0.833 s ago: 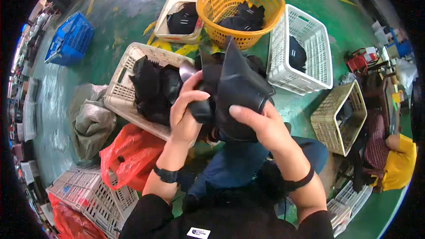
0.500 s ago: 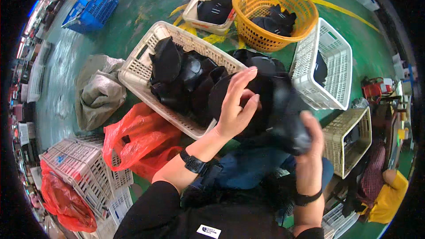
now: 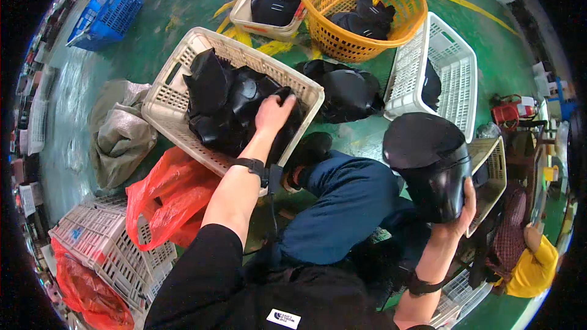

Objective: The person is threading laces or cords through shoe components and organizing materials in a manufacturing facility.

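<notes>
My right hand [image 3: 460,212] is closed round the lower edge of a glossy black leather-like piece [image 3: 435,177], bent into a curve and held upright right of my knees. Its kind is not plain; it may be several layers together. My left hand [image 3: 273,113] reaches into a cream plastic crate [image 3: 164,99] in front of me. Its fingers pinch the edge of one of the loose black leather-like pieces [image 3: 229,104] heaped there; the fingertips are partly hidden.
More black pieces [image 3: 345,91] lie on the green floor beyond my knees. Around stand an orange basket [image 3: 367,43], a white tub [image 3: 244,9], a white crate [image 3: 455,61] and a blue crate [image 3: 113,15]. A red plastic bag [image 3: 174,189] lies left, and a person in yellow [image 3: 535,266] is at right.
My left hand has moved from the black piece into the crate. My right hand has carried the piece right and turned it upright, uncovering my knees and the pieces on the floor.
</notes>
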`<act>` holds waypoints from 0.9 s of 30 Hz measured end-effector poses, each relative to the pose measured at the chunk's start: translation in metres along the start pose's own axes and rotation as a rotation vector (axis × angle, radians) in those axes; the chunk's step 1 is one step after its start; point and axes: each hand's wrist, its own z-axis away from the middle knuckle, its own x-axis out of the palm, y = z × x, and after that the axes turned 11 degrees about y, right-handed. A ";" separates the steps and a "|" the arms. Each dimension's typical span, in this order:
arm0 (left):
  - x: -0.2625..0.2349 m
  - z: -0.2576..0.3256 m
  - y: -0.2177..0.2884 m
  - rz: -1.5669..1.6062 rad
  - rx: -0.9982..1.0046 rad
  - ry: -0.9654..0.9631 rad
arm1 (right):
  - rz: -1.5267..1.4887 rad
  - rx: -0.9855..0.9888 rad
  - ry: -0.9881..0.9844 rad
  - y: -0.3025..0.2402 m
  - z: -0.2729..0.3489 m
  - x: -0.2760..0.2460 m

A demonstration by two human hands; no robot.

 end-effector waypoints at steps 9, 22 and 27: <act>-0.053 0.022 0.026 0.195 0.474 0.112 | 0.210 -0.071 -0.043 -0.002 0.014 -0.008; -0.179 0.164 0.136 0.117 1.183 -0.211 | 0.996 -0.658 -1.206 0.019 0.082 0.068; -0.139 0.191 0.124 0.586 0.953 0.124 | 0.815 -0.282 -1.033 0.030 0.095 0.072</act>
